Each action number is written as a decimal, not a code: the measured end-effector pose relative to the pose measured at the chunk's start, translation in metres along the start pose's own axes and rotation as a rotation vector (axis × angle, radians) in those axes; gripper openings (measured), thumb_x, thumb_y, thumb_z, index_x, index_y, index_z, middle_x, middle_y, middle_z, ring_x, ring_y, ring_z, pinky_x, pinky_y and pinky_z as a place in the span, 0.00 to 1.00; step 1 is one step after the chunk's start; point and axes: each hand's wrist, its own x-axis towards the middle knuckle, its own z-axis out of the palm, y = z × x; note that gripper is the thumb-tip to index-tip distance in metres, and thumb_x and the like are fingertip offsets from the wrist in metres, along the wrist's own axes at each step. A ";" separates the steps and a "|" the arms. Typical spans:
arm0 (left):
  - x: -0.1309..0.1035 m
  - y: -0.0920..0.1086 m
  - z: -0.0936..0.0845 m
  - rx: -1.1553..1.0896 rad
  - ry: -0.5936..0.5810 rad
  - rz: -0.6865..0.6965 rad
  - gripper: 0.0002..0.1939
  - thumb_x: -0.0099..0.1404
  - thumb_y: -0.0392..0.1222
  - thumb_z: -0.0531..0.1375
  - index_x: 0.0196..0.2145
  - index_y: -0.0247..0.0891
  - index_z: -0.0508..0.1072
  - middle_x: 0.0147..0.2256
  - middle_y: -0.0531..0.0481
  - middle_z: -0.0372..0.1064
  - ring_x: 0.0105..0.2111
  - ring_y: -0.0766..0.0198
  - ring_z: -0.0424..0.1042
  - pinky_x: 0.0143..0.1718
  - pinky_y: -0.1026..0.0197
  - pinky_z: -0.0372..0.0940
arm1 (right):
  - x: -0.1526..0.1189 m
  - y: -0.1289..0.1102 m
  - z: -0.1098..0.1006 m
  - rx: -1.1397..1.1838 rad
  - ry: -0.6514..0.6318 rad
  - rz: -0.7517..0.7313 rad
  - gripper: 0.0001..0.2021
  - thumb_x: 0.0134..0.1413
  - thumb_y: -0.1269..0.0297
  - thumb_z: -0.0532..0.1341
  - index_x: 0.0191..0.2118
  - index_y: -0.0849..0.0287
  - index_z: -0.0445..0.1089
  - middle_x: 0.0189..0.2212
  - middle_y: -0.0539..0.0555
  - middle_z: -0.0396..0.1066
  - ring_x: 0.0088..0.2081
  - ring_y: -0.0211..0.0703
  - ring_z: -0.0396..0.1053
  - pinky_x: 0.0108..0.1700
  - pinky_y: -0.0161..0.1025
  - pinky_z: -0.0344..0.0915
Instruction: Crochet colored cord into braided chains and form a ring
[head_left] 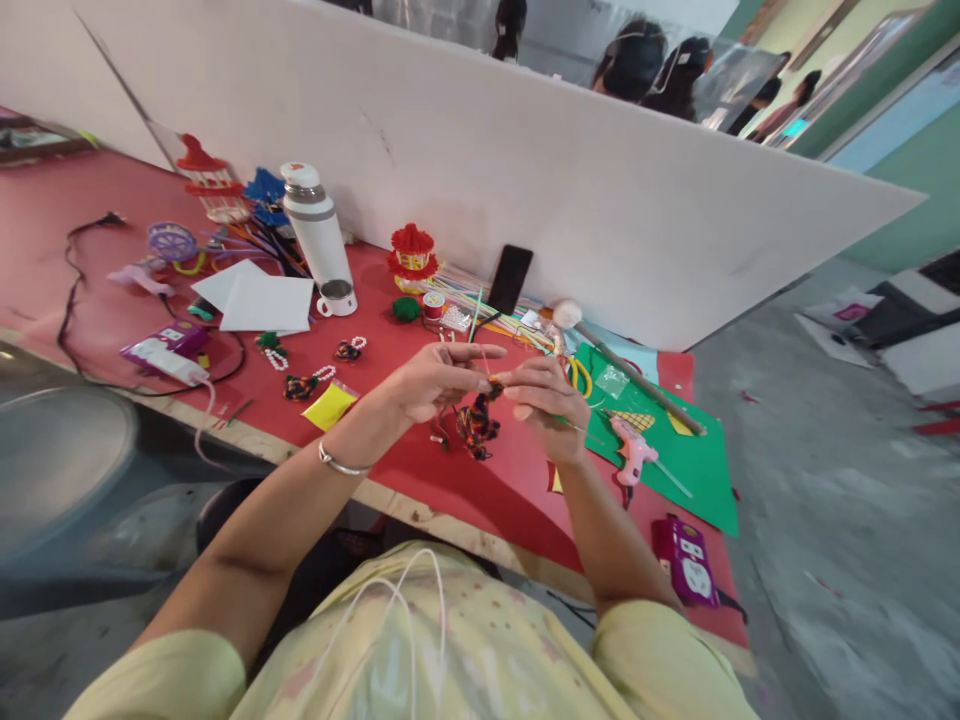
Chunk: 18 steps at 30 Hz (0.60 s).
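My left hand [439, 383] pinches the top of a multicoloured yarn piece [478, 425] in dark, orange and red strands, its index finger stretched out. Most of the piece dangles below my fingertips, over the red tabletop. My right hand [551, 405] meets it from the other side, fingers bent together around a thin rod-like tool whose end sticks out past the palm. A pinkish strand shows near my left index finger. Left of my hands lie small yarn pieces with white bead loops [301, 386] and a yellow packet [330, 405].
A white flask [319, 240], white papers [266, 300] and a purple extension box [169, 350] stand on the left. Behind my hands are a red lantern-like ornament [412, 255] and a phone [510, 278]. A pink glue gun [634, 450] rests on a green sheet [705, 480].
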 end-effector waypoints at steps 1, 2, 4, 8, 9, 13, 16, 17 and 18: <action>0.000 0.003 -0.005 0.052 -0.009 -0.003 0.29 0.45 0.34 0.75 0.48 0.32 0.84 0.21 0.54 0.70 0.16 0.78 0.52 0.17 0.68 0.42 | 0.004 0.000 -0.006 0.047 -0.075 0.017 0.11 0.64 0.55 0.66 0.51 0.42 0.79 0.46 0.52 0.85 0.45 0.49 0.78 0.49 0.54 0.75; 0.001 0.005 -0.009 0.108 -0.009 0.008 0.27 0.45 0.34 0.75 0.46 0.31 0.84 0.21 0.53 0.71 0.16 0.77 0.55 0.17 0.68 0.44 | 0.008 0.000 -0.012 0.066 -0.139 0.036 0.11 0.64 0.55 0.66 0.50 0.43 0.80 0.46 0.52 0.85 0.44 0.49 0.79 0.50 0.54 0.74; 0.000 0.008 -0.013 0.225 0.010 0.066 0.24 0.45 0.34 0.74 0.43 0.31 0.85 0.21 0.53 0.71 0.19 0.73 0.62 0.20 0.68 0.53 | 0.014 -0.002 -0.022 0.054 -0.231 0.075 0.10 0.64 0.55 0.67 0.49 0.45 0.81 0.46 0.53 0.85 0.45 0.48 0.78 0.51 0.53 0.74; 0.000 0.006 -0.011 0.451 0.026 0.160 0.23 0.47 0.33 0.72 0.44 0.31 0.84 0.22 0.53 0.73 0.22 0.70 0.68 0.26 0.66 0.63 | 0.021 -0.007 -0.034 0.046 -0.330 0.073 0.10 0.63 0.57 0.67 0.48 0.47 0.81 0.44 0.53 0.85 0.45 0.46 0.77 0.53 0.50 0.73; 0.000 0.005 -0.009 0.492 0.027 0.173 0.22 0.48 0.33 0.71 0.44 0.30 0.84 0.22 0.53 0.73 0.22 0.70 0.68 0.26 0.66 0.63 | 0.022 -0.008 -0.035 0.047 -0.347 0.070 0.10 0.63 0.58 0.68 0.48 0.48 0.81 0.43 0.52 0.85 0.45 0.46 0.77 0.53 0.49 0.74; 0.000 0.001 -0.006 0.565 0.071 0.211 0.21 0.48 0.30 0.68 0.43 0.29 0.85 0.23 0.51 0.75 0.22 0.69 0.69 0.25 0.67 0.62 | 0.024 -0.009 -0.036 0.029 -0.388 0.097 0.10 0.63 0.56 0.68 0.48 0.47 0.81 0.42 0.52 0.85 0.45 0.45 0.77 0.53 0.48 0.74; -0.001 0.002 -0.006 0.550 0.075 0.205 0.20 0.48 0.30 0.68 0.42 0.29 0.85 0.23 0.52 0.75 0.22 0.69 0.69 0.26 0.66 0.63 | 0.021 -0.007 -0.035 0.038 -0.366 0.125 0.10 0.63 0.56 0.67 0.47 0.48 0.82 0.42 0.52 0.85 0.45 0.45 0.78 0.53 0.49 0.74; -0.002 0.003 -0.006 0.540 0.066 0.195 0.20 0.48 0.30 0.69 0.42 0.29 0.85 0.22 0.52 0.75 0.22 0.69 0.69 0.26 0.66 0.63 | 0.019 -0.006 -0.034 0.049 -0.359 0.133 0.09 0.64 0.56 0.67 0.47 0.47 0.81 0.42 0.52 0.85 0.44 0.46 0.79 0.53 0.49 0.74; -0.002 0.004 -0.006 0.530 0.060 0.185 0.20 0.48 0.30 0.69 0.42 0.29 0.85 0.22 0.52 0.74 0.22 0.69 0.69 0.26 0.66 0.63 | 0.018 -0.005 -0.033 0.062 -0.352 0.135 0.09 0.64 0.57 0.67 0.47 0.47 0.81 0.42 0.52 0.85 0.44 0.45 0.79 0.53 0.50 0.74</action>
